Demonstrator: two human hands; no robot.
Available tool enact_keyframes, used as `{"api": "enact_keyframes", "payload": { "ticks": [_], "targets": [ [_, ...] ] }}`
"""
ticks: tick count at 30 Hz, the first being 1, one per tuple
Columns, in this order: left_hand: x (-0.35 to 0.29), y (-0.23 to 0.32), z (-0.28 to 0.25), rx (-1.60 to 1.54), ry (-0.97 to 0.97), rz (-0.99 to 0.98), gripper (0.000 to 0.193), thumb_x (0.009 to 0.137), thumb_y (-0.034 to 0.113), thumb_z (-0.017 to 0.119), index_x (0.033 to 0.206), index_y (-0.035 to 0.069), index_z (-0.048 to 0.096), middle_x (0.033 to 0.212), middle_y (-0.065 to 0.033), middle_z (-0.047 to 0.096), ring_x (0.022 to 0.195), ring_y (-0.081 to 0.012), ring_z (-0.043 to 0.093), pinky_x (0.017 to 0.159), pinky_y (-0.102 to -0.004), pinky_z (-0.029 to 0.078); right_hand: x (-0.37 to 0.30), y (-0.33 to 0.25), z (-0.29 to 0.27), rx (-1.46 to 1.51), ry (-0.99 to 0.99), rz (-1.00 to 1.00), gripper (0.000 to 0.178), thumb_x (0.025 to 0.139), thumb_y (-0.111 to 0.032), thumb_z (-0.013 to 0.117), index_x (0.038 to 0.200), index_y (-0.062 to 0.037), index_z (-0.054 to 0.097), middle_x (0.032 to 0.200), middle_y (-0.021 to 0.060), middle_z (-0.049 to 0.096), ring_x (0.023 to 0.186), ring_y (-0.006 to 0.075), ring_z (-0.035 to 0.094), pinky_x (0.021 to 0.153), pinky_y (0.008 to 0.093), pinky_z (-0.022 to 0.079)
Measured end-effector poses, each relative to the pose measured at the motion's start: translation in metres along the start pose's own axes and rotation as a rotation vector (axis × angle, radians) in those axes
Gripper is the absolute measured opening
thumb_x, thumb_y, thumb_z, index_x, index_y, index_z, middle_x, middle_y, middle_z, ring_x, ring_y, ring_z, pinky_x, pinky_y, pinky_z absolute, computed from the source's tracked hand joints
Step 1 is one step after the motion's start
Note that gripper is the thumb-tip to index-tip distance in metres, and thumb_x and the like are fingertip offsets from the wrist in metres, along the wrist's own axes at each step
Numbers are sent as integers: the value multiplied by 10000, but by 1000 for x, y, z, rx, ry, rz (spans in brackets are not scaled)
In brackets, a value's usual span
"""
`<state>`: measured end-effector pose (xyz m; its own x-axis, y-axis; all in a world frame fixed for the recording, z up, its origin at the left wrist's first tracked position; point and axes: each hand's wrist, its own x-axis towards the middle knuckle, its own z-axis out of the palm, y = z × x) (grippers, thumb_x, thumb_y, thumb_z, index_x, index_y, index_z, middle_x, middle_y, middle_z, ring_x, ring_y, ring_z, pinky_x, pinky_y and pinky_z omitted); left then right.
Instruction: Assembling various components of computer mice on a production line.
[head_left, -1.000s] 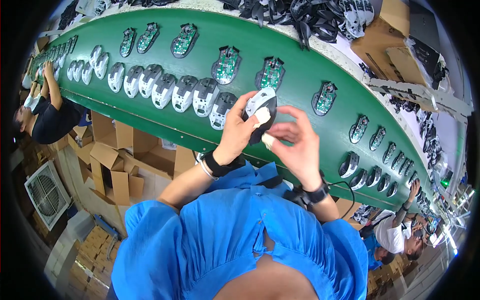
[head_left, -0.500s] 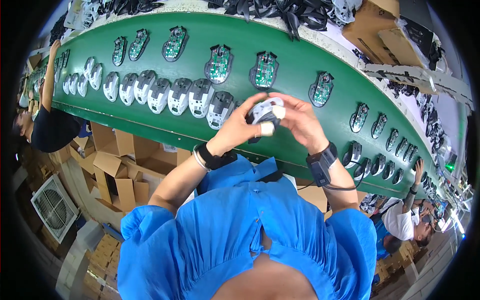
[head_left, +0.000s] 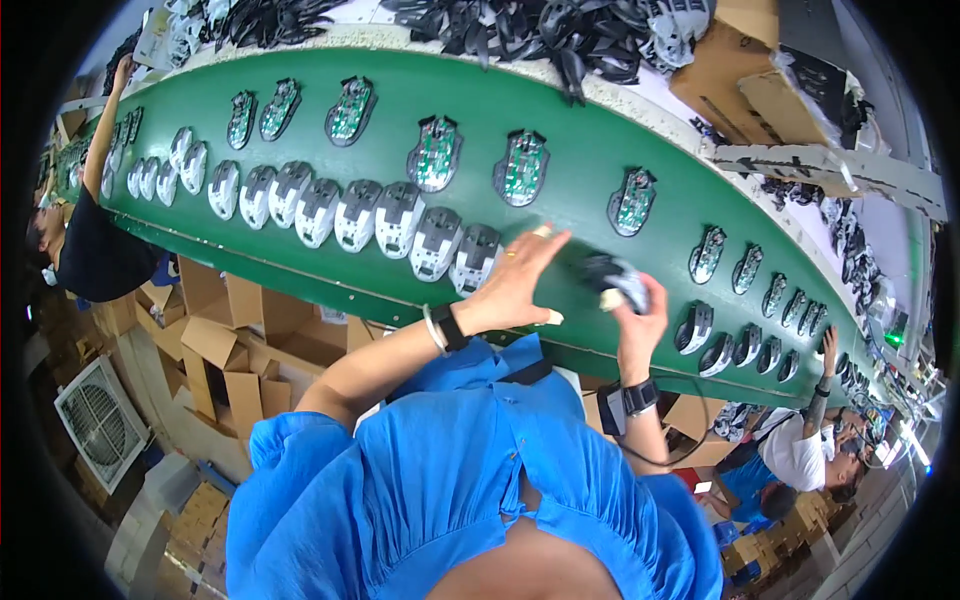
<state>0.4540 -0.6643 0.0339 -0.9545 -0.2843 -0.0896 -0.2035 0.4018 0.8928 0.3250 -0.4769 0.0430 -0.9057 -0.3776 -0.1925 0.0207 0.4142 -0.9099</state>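
Observation:
My right hand (head_left: 640, 325) grips a grey and black computer mouse (head_left: 615, 280) over the green belt, its outline smeared by motion. My left hand (head_left: 518, 283) has its fingers spread and holds nothing, close beside the last grey-and-white mouse shell (head_left: 475, 260) of a long row. Pale finger covers sit on some of my fingertips. Beyond my hands, mouse bases with bare green circuit boards (head_left: 522, 168) lie along the belt, another board (head_left: 632, 202) to the right. Several dark mice, one of them nearest my right hand (head_left: 695, 328), lie at the right.
The green belt (head_left: 570, 150) curves across from left to right. Black plastic parts (head_left: 540, 35) are heaped along its far ledge, beside a cardboard box (head_left: 730, 75). Co-workers reach onto the belt at far left (head_left: 100, 150) and far right (head_left: 828, 350). Opened cartons (head_left: 235, 350) stand below.
My hands have separated. The right one has carried the mouse right and nearer to me, while the left has let go with its fingers spread. Another mouse shell now shows beside my left hand.

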Motion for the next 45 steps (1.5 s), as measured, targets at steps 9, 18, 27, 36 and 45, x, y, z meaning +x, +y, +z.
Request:
{"api": "enact_keyframes", "payload": {
  "ticks": [9, 18, 27, 36, 45],
  "targets": [
    [-36, -46, -9, 583, 367, -324, 904, 672, 376, 749, 1379, 1, 329, 1463, -273, 195, 1370, -426, 172, 1076, -574, 173, 59, 13, 4, -714, 527, -435, 612, 676, -295, 810, 1163, -23, 559, 1185, 154, 528, 1128, 317, 458, 980, 442, 333],
    [-39, -41, -14, 561, 115, -105, 805, 640, 330, 774, 1360, 223, 432, 1430, -248, 274, 1349, -412, 229, 1086, -557, 185, 280, -52, 157, -602, 244, -533, 332, 763, -107, 644, 1093, -79, 626, 1128, 162, 560, 1046, 336, 530, 893, 430, 453],
    [-48, -50, -9, 666, 49, 170, 847, 641, 234, 741, 1406, 179, 380, 1221, -185, 461, 1143, -337, 480, 1040, -497, 304, 293, -59, 133, -854, 21, -472, 219, 689, -179, 728, 867, -91, 633, 860, 101, 640, 919, 304, 560, 823, 413, 452],
    [-2, -1, -82, -403, 325, -86, 699, 641, 65, 741, 1281, 43, 460, 1077, -95, 564, 1010, -221, 571, 855, -332, 476, 137, -96, 82, 263, -309, -64, 236, 862, 3, 513, 1060, 11, 642, 914, 59, 641, 759, 124, 608, 692, 268, 522],
    [31, 7, -91, -1291, 451, -249, 395, 930, 240, 586, 1263, 52, 489, 1073, -30, 593, 939, -115, 591, 798, -276, 494, 58, -123, 58, 718, -463, 152, 200, 866, -53, 626, 1051, 23, 617, 825, 96, 662, 625, 141, 630, 510, 194, 475]
  ]
}}
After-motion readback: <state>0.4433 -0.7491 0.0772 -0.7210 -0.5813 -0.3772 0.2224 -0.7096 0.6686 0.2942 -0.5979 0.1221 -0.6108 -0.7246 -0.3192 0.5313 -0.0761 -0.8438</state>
